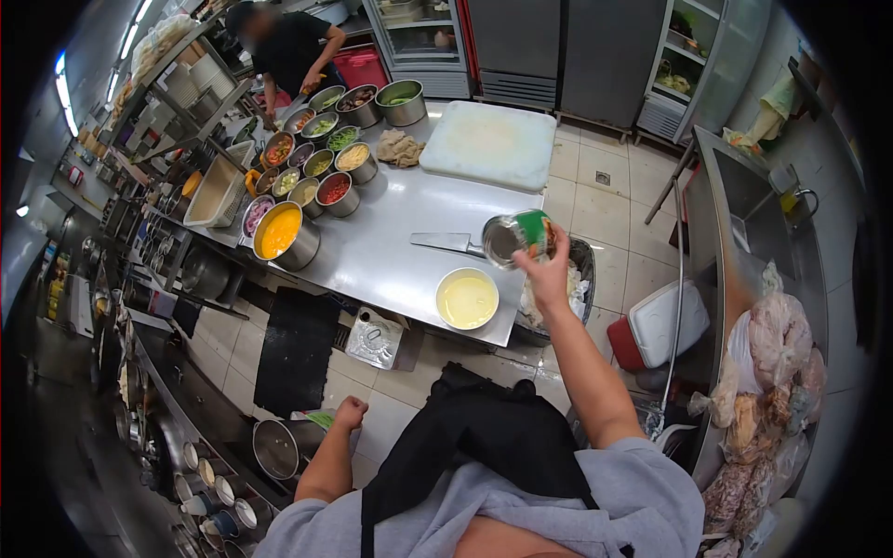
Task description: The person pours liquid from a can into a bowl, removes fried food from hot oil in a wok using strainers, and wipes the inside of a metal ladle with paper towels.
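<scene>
My right hand grips an opened tin can with a green label, held tilted over the table's right end with its mouth turned to the left. Just below and left of the can stands a white bowl of pale yellow liquid. A wide-bladed knife lies flat on the steel, its handle end close to the can. My left hand is closed in a fist down at my left side, with nothing seen in it. Behind that wrist are a green and white package and a large pot.
The steel table carries a white cutting board, a crumpled cloth, a pot of orange-yellow liquid and several containers of chopped food. A lined bin stands at its right end. Another person works at the far end.
</scene>
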The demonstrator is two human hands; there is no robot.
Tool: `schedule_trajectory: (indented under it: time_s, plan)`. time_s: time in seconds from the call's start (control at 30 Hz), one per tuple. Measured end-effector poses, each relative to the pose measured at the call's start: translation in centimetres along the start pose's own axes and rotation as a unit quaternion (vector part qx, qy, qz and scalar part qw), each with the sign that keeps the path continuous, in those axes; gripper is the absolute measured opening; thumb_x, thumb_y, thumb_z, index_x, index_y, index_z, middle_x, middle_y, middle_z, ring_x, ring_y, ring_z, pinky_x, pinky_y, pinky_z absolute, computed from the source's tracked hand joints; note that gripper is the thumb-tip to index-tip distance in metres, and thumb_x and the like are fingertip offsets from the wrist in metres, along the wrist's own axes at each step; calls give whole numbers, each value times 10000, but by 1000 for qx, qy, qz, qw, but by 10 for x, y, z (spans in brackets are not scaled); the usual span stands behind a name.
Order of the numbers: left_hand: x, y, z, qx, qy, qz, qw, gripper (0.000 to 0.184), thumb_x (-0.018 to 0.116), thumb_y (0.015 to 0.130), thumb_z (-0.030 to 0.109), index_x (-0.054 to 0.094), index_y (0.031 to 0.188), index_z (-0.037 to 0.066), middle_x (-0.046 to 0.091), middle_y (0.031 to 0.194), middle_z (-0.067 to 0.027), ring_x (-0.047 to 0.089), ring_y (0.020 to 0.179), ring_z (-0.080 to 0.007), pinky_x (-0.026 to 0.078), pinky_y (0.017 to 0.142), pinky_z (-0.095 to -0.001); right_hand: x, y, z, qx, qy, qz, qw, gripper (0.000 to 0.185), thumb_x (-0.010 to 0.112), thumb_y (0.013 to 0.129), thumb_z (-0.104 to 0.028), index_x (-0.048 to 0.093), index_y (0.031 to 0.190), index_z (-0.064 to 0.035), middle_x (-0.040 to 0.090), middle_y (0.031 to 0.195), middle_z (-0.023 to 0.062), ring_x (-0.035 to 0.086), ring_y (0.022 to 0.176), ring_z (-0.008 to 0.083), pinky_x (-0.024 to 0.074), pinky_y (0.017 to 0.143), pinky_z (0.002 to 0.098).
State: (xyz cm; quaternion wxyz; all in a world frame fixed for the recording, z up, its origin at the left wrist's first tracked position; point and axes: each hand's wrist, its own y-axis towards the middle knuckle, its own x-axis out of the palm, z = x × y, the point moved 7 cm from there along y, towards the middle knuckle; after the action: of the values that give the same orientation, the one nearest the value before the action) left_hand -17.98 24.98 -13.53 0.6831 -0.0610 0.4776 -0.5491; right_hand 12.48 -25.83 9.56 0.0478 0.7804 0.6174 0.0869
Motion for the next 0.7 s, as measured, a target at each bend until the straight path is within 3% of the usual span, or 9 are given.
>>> schedule_trajectory:
  time_s: [0.03,0.07,0.1,0.17,0.27,0.33,0.43,0.57,0.7]
  plan:
    - [-6,-13,-7,-35,-19,8,999,183,678,787,183,563,811,42,570,630,-57,537,510,-141,426,431,-318,-7,7,20,117,154,42,980,781,791,722,-124,348,1364,-158,396,1334,140,498,1146,274,533,843,391]
    - [-11,-25,-14,-68,-39,17,997,176,674,789,171,560,826,42,563,633,-50,535,511,-139,417,421,-311,-16,10,36,208,208,90,951,647,743,791,-126,362,1313,-147,449,1266,94,504,1093,252,534,809,427]
    - [-15,-37,-18,-79,-67,12,995,161,662,799,157,557,853,47,565,657,-49,536,513,-144,418,420,-313,-25,22,67,245,280,119,920,549,725,812,-180,409,1259,-140,462,1238,86,501,1087,258,531,793,463]
    - [-24,-51,-40,-90,-94,11,991,149,649,809,143,555,879,52,567,681,-47,536,515,-149,419,419,-314,-31,41,88,270,349,117,890,459,666,854,-270,446,1229,-122,495,1149,85,495,1049,246,487,880,510]
    - [-36,-56,-73,-68,-141,24,987,154,624,822,119,541,941,67,572,742,-45,551,544,-161,434,439,-317,-27,74,111,276,384,143,870,452,687,837,-307,491,1190,-104,477,1204,81,484,1083,268,491,853,524]
    - [-44,-76,-88,-174,-175,-21,969,172,611,831,116,525,973,71,573,787,-50,570,587,-181,464,477,-343,-8,98,106,264,373,146,877,458,684,837,-315,491,1190,-96,481,1186,80,479,1083,268,482,865,531]
    - [-55,-73,-125,-236,-190,-12,953,199,611,840,148,518,996,65,574,796,-62,598,633,-218,498,522,-381,31,130,106,236,340,139,900,455,686,835,-316,492,1175,-84,476,1162,86,464,1105,269,482,877,523]
    - [-73,-44,-163,-307,-202,-40,929,221,588,857,194,520,1010,50,583,853,-92,634,683,-303,525,585,-447,111,189,111,261,270,121,919,567,718,819,-292,389,1217,-59,480,1134,112,491,1068,266,484,915,557]
    - [-101,8,-156,-282,-245,28,927,186,570,865,188,530,986,53,587,838,-88,635,675,-307,515,577,-452,207,265,136,287,221,72,929,661,743,797,-289,340,1236,-4,486,1143,121,518,1042,274,487,905,572]
